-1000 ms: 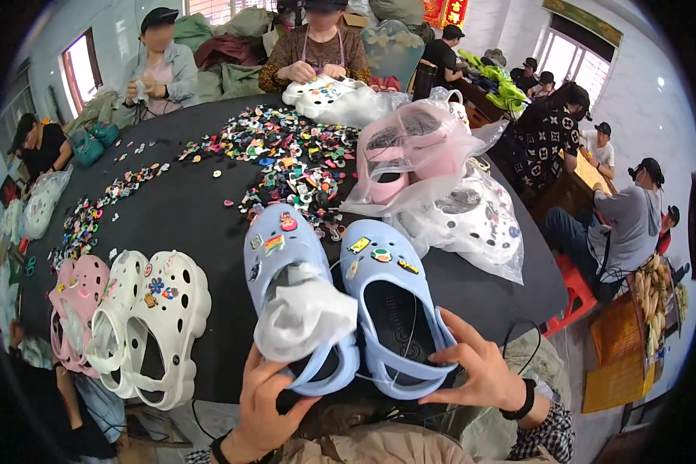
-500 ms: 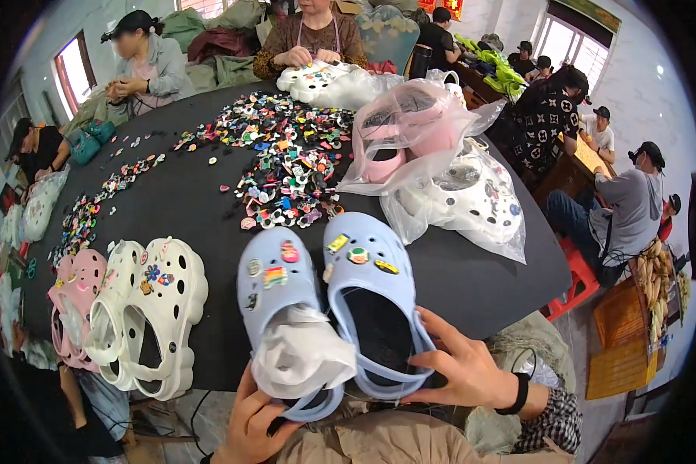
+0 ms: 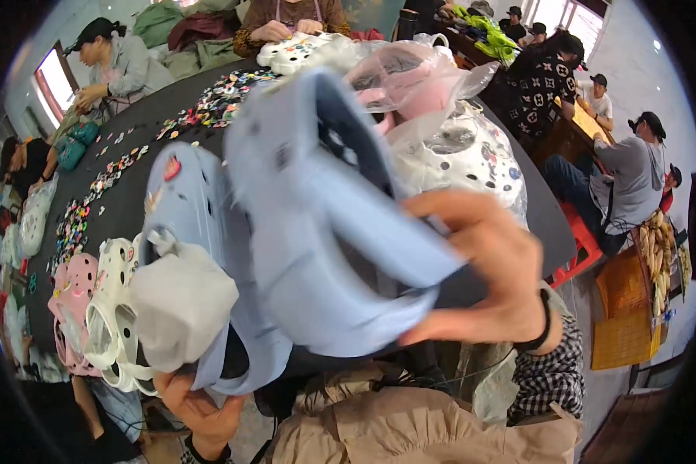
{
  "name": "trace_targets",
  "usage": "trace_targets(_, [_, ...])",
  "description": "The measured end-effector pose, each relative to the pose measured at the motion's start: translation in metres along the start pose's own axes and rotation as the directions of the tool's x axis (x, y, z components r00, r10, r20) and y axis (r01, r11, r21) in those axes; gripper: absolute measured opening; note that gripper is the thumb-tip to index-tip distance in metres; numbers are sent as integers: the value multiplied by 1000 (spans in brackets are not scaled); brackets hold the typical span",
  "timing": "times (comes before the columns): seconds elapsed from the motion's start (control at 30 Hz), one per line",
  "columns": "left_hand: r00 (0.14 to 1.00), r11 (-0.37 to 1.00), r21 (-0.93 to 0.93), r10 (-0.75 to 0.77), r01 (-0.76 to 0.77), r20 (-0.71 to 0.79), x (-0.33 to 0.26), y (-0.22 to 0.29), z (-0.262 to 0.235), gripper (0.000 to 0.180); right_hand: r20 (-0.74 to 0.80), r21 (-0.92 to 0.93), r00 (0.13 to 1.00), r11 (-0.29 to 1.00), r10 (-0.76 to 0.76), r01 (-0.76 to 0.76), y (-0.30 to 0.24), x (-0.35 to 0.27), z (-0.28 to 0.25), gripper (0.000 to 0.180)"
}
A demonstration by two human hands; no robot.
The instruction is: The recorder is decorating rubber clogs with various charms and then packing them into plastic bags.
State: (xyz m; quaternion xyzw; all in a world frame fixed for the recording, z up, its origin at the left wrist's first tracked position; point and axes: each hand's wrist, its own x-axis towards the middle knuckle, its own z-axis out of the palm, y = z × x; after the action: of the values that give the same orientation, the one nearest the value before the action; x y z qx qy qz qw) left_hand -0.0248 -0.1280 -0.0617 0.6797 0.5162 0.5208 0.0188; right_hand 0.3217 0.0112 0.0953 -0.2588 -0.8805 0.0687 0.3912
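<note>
- Gripping a pale blue foam clog, right hand closes on its heel, lifted above the counter.
- Left hand clasps the matching clog from below, paper-stuffed.
- Likely light, flexible; heel rim suits holding.

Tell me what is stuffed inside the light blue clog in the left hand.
A crumpled wad of white paper fills the opening of the light blue clog held by the left hand. The footbed beneath the paper is covered and cannot be seen.
</note>
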Motion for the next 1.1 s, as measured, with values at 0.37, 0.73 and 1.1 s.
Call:
trace_targets(0.37, [959,992,113,-90,62,268,-18,32,-30,59,237,-54,948,977,212,-205,-37,-104,-31,55])
trace_targets(0.73, [914,985,-165,108,-46,390,6,16,18,60,327,-78,942,996,73,-50,0,-87,49,41])
trace_targets(1.1, [864,925,131,272,-355,424,28,14,4,47,446,13,890,994,94,-111,33,3,-21,29])
